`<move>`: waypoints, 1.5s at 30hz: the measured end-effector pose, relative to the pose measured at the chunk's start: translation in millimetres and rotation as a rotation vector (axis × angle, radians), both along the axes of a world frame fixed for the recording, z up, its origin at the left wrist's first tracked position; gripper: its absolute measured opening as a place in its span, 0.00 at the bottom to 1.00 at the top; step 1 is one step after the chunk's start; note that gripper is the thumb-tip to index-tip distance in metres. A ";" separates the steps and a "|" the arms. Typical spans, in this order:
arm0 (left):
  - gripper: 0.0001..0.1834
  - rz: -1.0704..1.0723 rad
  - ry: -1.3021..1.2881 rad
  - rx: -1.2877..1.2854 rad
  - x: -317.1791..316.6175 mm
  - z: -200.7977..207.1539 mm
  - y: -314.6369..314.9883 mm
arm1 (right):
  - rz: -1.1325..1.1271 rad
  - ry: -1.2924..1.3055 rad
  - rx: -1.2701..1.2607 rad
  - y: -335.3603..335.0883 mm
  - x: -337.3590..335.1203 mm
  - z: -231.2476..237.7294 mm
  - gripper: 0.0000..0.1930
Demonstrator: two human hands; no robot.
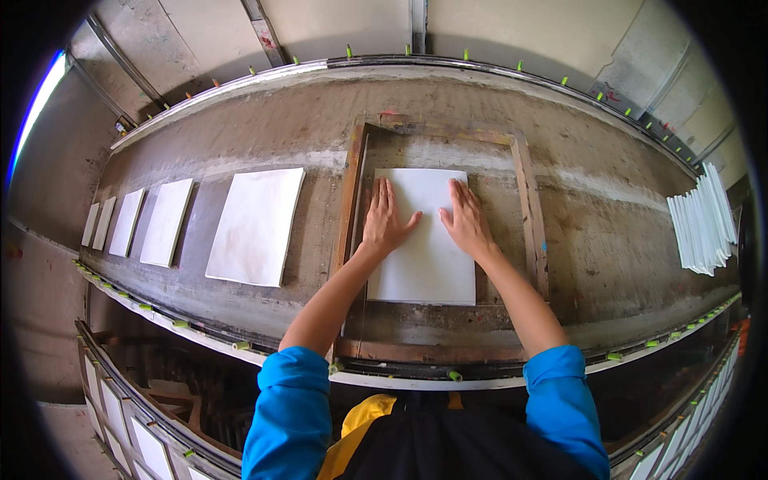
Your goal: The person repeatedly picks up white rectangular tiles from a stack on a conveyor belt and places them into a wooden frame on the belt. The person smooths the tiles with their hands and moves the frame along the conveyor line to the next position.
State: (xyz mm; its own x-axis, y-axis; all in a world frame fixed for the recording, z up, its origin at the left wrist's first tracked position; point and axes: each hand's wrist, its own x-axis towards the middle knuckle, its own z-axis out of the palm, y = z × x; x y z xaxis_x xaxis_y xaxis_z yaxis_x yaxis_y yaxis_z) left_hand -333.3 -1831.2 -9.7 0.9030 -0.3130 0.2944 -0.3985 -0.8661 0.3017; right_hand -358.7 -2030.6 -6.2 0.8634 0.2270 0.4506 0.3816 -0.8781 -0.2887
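A white rectangular panel (422,264) lies flat on the long work table, inside a wooden frame (528,200) that surrounds it with a gap on each side. My left hand (388,218) rests on the panel's left edge, its fingers stretched toward the far side and the thumb out. On the panel's right edge lies my right hand (466,218), also flat, its thumb pointing inward. Neither hand grips anything. I cannot tell if the panel is thick paper, card or cloth.
Several white panels (256,226) lie in a row on the table (608,240) to the left. At the far right stands a leaning bundle of white sheets (702,222). Small green pegs (454,375) line the near and far rails. White pieces (152,448) cover another table's surface below.
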 end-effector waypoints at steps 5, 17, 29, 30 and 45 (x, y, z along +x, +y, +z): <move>0.53 0.061 -0.038 -0.013 10.7 -6.8 0.5 | -0.125 0.004 0.034 10.7 17.8 6.1 0.34; 0.50 -0.013 0.184 0.262 21.7 46.3 9.1 | -0.150 0.037 -0.155 -4.8 10.6 33.5 0.38; 0.43 0.287 0.401 -0.160 -60.6 42.1 103.1 | -0.609 0.485 0.019 -111.8 -122.4 29.0 0.51; 0.43 0.295 0.424 -0.170 -60.4 34.1 103.1 | -0.649 0.545 0.003 -110.0 -121.1 22.1 0.51; 0.25 0.203 0.348 -0.381 -45.8 80.5 95.2 | -0.680 0.226 0.198 -116.7 -119.3 53.3 0.36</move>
